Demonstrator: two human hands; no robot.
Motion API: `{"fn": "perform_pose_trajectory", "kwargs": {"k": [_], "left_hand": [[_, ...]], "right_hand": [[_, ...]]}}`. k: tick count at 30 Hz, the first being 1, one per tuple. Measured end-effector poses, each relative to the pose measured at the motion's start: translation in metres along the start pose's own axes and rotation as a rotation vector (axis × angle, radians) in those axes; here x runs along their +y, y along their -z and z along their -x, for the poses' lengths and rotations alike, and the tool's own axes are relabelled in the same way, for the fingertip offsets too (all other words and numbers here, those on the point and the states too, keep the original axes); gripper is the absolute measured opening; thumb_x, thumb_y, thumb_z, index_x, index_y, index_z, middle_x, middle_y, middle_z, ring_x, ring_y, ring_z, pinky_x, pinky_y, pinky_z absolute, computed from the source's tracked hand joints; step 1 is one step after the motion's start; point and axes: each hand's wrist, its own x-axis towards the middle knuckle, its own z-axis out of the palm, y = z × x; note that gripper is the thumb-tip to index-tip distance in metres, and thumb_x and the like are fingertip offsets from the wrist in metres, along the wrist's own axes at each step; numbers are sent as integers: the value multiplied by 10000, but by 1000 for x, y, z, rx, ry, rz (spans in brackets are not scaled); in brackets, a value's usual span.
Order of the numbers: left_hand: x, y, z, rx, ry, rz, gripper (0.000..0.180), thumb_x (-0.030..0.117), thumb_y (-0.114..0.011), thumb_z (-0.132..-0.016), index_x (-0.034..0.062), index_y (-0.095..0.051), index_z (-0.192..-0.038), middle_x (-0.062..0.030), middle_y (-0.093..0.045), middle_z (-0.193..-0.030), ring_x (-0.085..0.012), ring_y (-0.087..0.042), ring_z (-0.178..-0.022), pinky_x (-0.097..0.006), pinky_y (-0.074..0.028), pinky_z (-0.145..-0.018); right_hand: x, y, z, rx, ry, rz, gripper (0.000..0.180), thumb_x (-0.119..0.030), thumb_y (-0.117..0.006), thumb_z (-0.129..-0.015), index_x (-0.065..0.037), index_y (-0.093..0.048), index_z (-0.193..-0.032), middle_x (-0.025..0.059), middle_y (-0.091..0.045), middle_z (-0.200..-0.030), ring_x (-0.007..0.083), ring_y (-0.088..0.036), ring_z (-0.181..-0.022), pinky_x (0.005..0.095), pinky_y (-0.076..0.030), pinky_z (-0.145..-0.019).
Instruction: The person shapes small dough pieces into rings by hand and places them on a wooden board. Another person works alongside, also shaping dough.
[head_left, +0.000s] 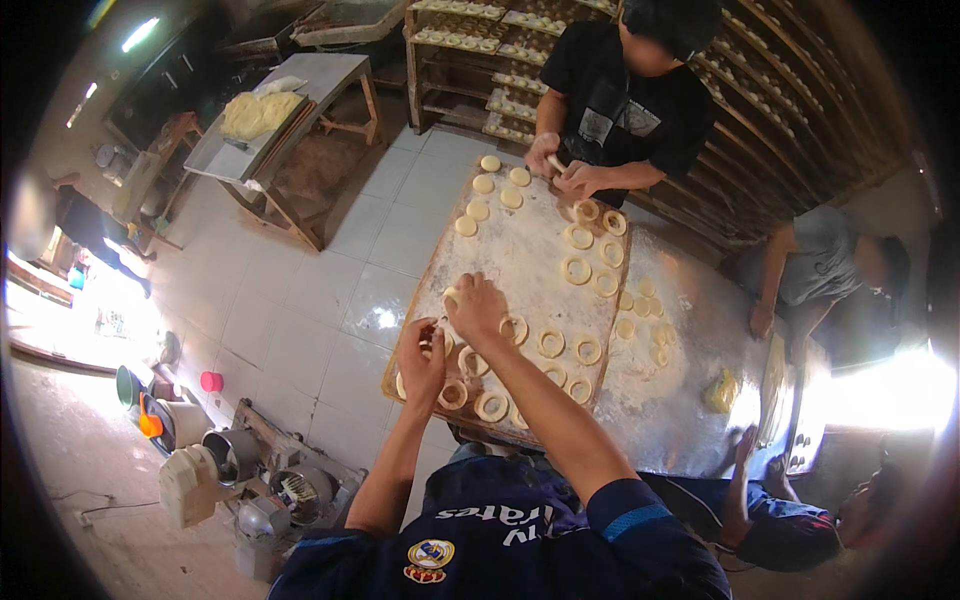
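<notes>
On a floured wooden board (pixel 540 265) in front of me lie pale dough rounds and dough rings. My right hand (pixel 477 312) reaches across to the board's left side, its fingers closed on a small dough round (pixel 452 294). Just nearer to me, my left hand (pixel 421 360) curls around a dough ring (pixel 437 343), partly hidden by the fingers. Several shaped rings, among them one dough ring (pixel 491 406), lie close to my forearms. Flat dough rounds (pixel 477 210) sit at the far left of the board.
Across the board a person (pixel 630 110) in black handles dough. To the right, a metal table (pixel 680 390) holds more dough pieces, with two people beside it. Racks of filled trays (pixel 500 75) stand behind. Far left is a table (pixel 225 160) with a dough mass; mixers (pixel 300 495) stand lower left.
</notes>
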Motion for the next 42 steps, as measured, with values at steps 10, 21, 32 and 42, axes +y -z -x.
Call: {"fn": "perform_pose_trajectory", "kwargs": {"k": [10, 21, 32, 42], "left_hand": [[10, -60, 28, -390, 340, 401, 345, 185, -735, -1029, 49, -619, -1324, -99, -688, -1233, -167, -646, -1129, -320, -528, -891], [113, -195, 116, -567, -136, 448, 268, 185, -632, -1082, -3, -520, -1237, -162, -664, -1053, -240, -648, -987, -401, -517, -904], [150, -233, 146, -646, 503, 964, 248, 233, -501, -1106, 67, -603, -1260, -86, -673, -1025, -227, -674, -934, -384, -552, -812], [130, -198, 141, -368, 310, 408, 469, 482, -501, -1124, 50, -645, -1014, -147, -642, -706, -322, -649, -631, -467, -507, -581]], "right_hand": [[49, 57, 114, 219, -206, -744, 200, -65, -705, -935, -23, -612, -1107, 133, -690, -1014, 259, -700, -942, 378, -573, -852], [179, 143, 210, 394, -595, -1153, 93, -22, -609, -967, -66, -558, -1031, 51, -543, -942, 157, -575, -882, 347, -502, -774], [210, 195, 229, 617, -708, -1679, 436, -471, -550, -1123, -143, -589, -840, -25, -537, -705, 92, -515, -616, 270, -409, -549], [176, 159, 230, 258, -756, -1692, 563, -633, -515, -1087, -156, -590, -798, -39, -556, -677, 104, -469, -523, 285, -367, -487]]}}
